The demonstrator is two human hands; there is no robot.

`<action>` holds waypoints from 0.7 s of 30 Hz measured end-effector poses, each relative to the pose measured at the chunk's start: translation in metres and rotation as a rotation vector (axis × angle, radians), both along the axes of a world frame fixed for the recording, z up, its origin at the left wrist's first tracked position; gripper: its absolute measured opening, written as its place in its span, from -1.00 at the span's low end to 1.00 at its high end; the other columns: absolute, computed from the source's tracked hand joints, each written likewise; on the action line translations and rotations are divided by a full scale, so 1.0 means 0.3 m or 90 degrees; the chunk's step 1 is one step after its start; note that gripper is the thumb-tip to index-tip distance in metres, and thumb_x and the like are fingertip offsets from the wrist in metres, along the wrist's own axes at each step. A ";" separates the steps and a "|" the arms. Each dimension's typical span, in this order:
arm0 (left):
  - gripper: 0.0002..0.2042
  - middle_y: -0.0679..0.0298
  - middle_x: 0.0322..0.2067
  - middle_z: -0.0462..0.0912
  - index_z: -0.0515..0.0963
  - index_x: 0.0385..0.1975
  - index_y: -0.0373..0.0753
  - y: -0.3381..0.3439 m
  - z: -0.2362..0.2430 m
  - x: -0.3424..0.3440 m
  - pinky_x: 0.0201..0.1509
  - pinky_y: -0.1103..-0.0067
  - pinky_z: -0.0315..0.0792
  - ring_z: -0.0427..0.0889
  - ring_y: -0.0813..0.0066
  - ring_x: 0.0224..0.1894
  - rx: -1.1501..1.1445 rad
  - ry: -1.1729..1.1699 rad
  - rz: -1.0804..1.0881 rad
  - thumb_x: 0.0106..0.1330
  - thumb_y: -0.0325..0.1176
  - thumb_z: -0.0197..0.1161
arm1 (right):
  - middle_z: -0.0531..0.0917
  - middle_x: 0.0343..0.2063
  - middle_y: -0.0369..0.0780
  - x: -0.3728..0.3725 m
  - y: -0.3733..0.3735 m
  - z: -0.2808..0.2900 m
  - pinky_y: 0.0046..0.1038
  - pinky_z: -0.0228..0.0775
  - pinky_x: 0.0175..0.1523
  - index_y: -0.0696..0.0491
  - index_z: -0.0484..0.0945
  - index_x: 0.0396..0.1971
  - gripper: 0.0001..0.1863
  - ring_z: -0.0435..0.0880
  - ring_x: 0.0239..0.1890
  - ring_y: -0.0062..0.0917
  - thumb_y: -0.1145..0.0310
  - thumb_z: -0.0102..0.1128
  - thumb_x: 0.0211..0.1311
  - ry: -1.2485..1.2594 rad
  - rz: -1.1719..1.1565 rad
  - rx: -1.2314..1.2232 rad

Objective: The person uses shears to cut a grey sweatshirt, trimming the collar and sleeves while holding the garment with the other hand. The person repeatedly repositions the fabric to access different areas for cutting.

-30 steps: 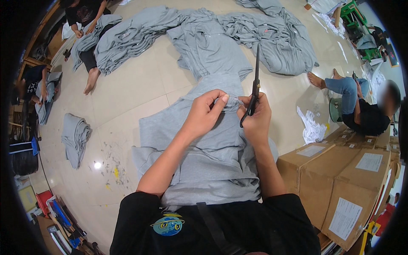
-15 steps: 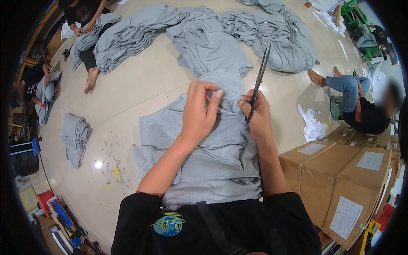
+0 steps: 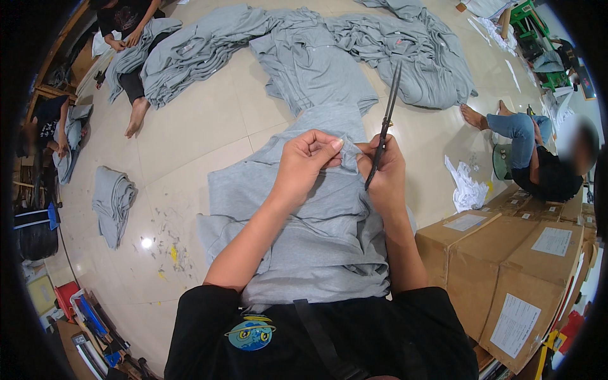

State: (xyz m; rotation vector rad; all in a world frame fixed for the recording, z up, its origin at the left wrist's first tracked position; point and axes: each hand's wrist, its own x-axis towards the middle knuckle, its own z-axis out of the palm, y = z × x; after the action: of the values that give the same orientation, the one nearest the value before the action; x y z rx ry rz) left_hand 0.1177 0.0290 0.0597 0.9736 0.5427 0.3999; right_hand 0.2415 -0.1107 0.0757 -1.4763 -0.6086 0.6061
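A grey fabric garment (image 3: 272, 247) lies spread over my lap and the floor before me. My left hand (image 3: 306, 164) is closed in a pinch on a gathered edge of it, just above the middle of the view. To its right my right hand (image 3: 386, 174) grips black scissors (image 3: 389, 107), blades pointing up and away from me, its fingers beside the same gathered fabric.
Piled grey garments (image 3: 316, 69) stretch across the tiled floor ahead; a folded grey bundle (image 3: 111, 202) lies left. Two people (image 3: 126, 31) (image 3: 44, 123) handle garments at left. Another person (image 3: 525, 145) sits right, near white scraps (image 3: 465, 190) and cardboard boxes (image 3: 481, 266).
My left hand lifted its fingers half a second ago and is now back pinching the fabric edge. The scissors in my right hand lean slightly more to the right than a second ago.
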 end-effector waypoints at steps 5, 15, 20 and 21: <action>-0.78 0.33 -0.20 0.71 0.63 -0.02 -0.26 0.005 -0.012 0.003 0.06 0.51 0.71 0.72 0.57 -0.15 -0.040 -0.002 0.006 0.69 -0.21 0.28 | 0.73 -0.18 -0.20 0.013 -0.006 -0.003 -0.59 0.47 -0.09 0.15 0.44 -0.06 -0.73 0.62 -0.18 -0.68 0.68 0.24 0.29 0.037 -0.020 -0.011; -0.70 0.31 -0.29 0.74 0.61 0.12 -0.36 -0.025 0.018 0.017 0.06 0.58 0.69 0.74 0.58 -0.21 -0.004 -0.002 0.043 0.68 -0.23 0.29 | 0.74 -0.17 -0.17 0.012 -0.008 0.005 -0.57 0.47 -0.03 0.15 0.41 -0.05 -0.70 0.64 -0.16 -0.66 0.69 0.25 0.30 0.008 -0.018 -0.025; -0.80 0.27 -0.31 0.79 0.72 -0.08 -0.40 -0.025 0.007 0.016 -0.03 0.63 0.71 0.79 0.59 -0.23 0.043 0.010 0.058 0.59 -0.34 0.41 | 0.79 -0.14 -0.14 0.000 0.001 0.024 -0.62 0.47 -0.05 0.10 0.39 -0.03 -0.68 0.67 -0.15 -0.70 0.69 0.29 0.35 -0.027 -0.012 -0.032; -0.79 0.26 -0.30 0.79 0.71 -0.07 -0.40 -0.021 0.004 0.014 -0.04 0.62 0.72 0.80 0.57 -0.22 0.037 0.009 0.060 0.60 -0.34 0.40 | 0.79 -0.14 -0.14 -0.002 0.000 0.032 -0.61 0.49 -0.04 0.12 0.40 0.00 -0.67 0.68 -0.14 -0.68 0.67 0.32 0.36 -0.018 -0.028 -0.046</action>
State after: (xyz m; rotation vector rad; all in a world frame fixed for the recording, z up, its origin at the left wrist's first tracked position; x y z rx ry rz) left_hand 0.1220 0.0225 0.0609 1.0092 0.5938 0.4964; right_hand 0.2408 -0.1106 0.0851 -1.5640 -0.5805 0.5792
